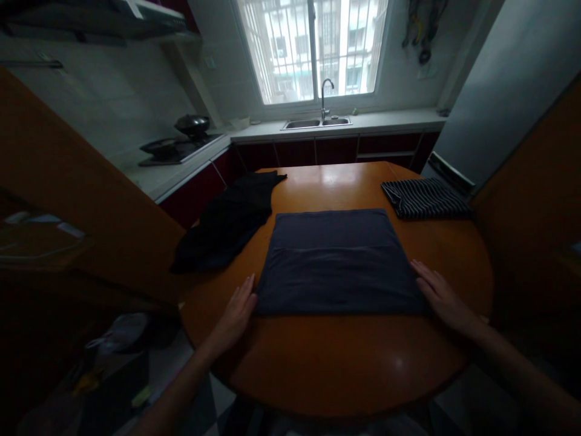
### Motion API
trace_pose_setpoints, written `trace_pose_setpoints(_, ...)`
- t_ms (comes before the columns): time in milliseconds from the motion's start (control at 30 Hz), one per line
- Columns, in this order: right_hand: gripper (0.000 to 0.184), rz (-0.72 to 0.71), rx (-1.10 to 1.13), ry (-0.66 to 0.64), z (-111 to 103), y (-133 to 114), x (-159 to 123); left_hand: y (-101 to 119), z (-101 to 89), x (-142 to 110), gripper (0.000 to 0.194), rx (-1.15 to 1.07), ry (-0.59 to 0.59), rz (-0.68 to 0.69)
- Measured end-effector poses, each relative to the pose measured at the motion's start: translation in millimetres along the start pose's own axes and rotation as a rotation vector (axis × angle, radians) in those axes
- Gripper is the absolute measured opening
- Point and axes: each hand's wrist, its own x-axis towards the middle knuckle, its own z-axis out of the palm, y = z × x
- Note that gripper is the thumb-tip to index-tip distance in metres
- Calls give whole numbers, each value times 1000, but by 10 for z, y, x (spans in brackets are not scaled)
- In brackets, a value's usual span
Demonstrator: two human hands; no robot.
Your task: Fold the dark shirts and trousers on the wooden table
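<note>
A dark blue-grey garment [336,278], folded into a wide flat shape, lies on the wooden table [327,363] in front of me. A fold line runs across it, and its near edge is almost straight. At its lower left corner rests my left hand [239,310], open, fingers stretched forward along the side. My right hand [438,293] lies open at the right edge, its fingertips touching the cloth. Neither hand grips anything.
Black clothing [227,224] lies in a loose heap at the table's left. A folded black-and-white striped garment [429,198] sits at the right rear. Beyond are a sink [303,124], a stove [181,149] with pans, and a fridge [503,91] at right.
</note>
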Motion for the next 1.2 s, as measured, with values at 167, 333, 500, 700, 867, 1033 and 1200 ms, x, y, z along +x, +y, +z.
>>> trace_pose_setpoints(167, 36, 79, 136, 206, 85, 32, 841, -217, 23, 965, 70, -256, 69, -42)
trace_pose_setpoints(333, 23, 115, 33, 176, 227, -84, 1647, -186, 215, 1931, 64, -216, 69, 37)
trace_pose_setpoints(500, 24, 224, -205, 96, 304, -181, 2067, -144, 401, 2471, 50, -90, 151, -3)
trace_pose_setpoints(700, 35, 419, -374, 60, 396, -287, 2345, -188, 476, 2864, 43, -35, 212, -14)
trace_pose_setpoints(867, 40, 501, -283, 26, 410, -133, 2495, -271, 469, 3026, 40, 23, 238, -56)
trace_pose_setpoints(1033, 28, 418, -146, 90, 446, 22, 2563, -303, 491, 3087, 27, 79, 250, -132)
trace_pose_setpoints(1200, 18, 245, 8, 188, 547, 6, 2576, -261, 467, 3076, 11, 9, 256, -112)
